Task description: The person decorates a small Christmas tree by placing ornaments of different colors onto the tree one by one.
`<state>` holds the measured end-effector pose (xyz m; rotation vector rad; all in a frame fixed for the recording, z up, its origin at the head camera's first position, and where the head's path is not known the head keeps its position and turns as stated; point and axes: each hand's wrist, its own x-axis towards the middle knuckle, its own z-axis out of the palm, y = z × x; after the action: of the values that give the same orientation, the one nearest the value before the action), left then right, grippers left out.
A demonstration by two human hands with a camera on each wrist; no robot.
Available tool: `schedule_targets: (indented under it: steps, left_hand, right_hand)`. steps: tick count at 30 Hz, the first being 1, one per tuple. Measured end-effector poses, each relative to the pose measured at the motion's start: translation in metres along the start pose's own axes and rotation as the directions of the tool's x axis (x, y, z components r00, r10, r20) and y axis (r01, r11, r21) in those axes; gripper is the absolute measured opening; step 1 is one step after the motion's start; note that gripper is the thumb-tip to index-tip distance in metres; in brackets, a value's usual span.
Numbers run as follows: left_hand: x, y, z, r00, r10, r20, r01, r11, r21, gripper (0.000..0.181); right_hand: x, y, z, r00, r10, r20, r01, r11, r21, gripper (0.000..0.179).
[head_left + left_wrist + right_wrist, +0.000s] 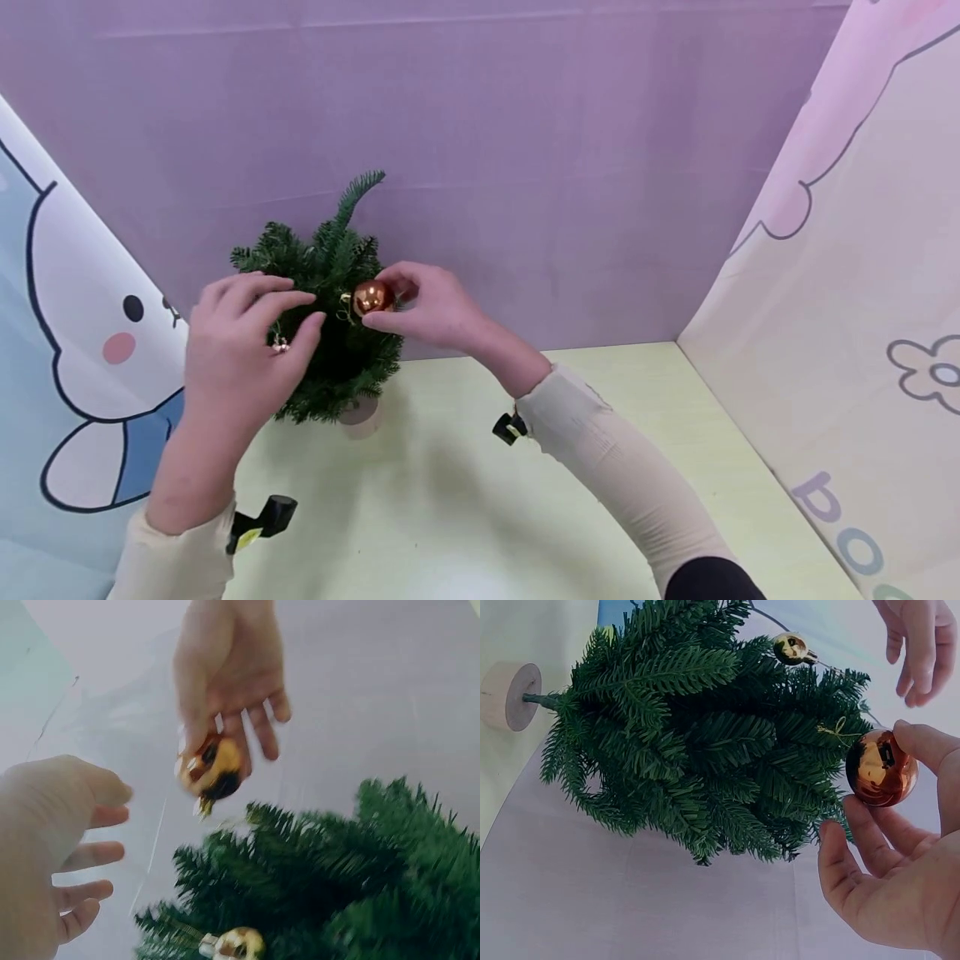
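Note:
A small green artificial Christmas tree [330, 367] stands on a round wooden base [510, 696]. Between thumb and fingers my right hand [431, 307] pinches a shiny copper-coloured bauble [881, 767] beside the upper branches. A thin gold loop [832, 729] of string hangs from the bauble's cap toward the tree. My left hand [243, 342] is at the tree's left side, its fingers loosely bent and apart from the bauble. A smaller gold bauble [790, 648] hangs on the branches near the left hand, and also shows low in the left wrist view.
The tree is on a pale yellow-green table [480, 500]. Behind it hangs a plain purple cloth [525, 167]. Printed panels border the sides, a cartoon character [97, 333] at left and a flower design [930, 371] at right. Black wrist cameras [277, 514] sit on both sleeves.

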<state>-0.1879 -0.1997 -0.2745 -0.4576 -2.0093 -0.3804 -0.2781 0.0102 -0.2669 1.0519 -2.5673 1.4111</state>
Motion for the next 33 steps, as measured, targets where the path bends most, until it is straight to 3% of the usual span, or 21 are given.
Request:
schedule_targets:
  steps: [3, 10, 18, 25, 27, 33]
  left_hand:
    - [0.001, 0.004, 0.008, 0.999, 0.025, 0.032, -0.027, 0.998, 0.063, 0.025]
    - [0.004, 0.006, 0.018, 0.997, -0.046, 0.062, 0.039, 0.992, 0.122, 0.027]
    - [0.007, 0.009, 0.017, 0.988, -0.136, 0.067, 0.132, 0.989, 0.072, 0.015]
    - [0.009, 0.010, 0.013, 0.958, -0.242, 0.156, 0.233, 0.970, 0.076, 0.027]
    - [0.009, 0.009, 0.012, 0.953, -0.247, 0.177, 0.242, 0.969, 0.054, 0.028]
    - [0.009, 0.005, 0.013, 0.958, -0.221, 0.185, 0.228, 0.973, -0.022, 0.019]
  right_hand:
    - [0.001, -0.001, 0.000, 1.000, -0.006, 0.009, 0.006, 1.000, 0.003, 0.044]
    - [0.004, -0.007, -0.001, 1.000, -0.015, 0.024, 0.015, 0.999, 0.029, 0.043]
    - [0.002, -0.007, -0.001, 0.999, -0.036, 0.025, 0.034, 0.996, 0.082, 0.044]
    - [-0.001, -0.005, -0.001, 0.997, -0.064, 0.038, 0.059, 0.990, 0.124, 0.043]
    - [-0.001, -0.005, -0.002, 0.997, -0.063, 0.049, 0.055, 0.989, 0.135, 0.044]
    - [-0.003, -0.005, -0.003, 0.996, -0.056, 0.068, 0.042, 0.981, 0.189, 0.043]
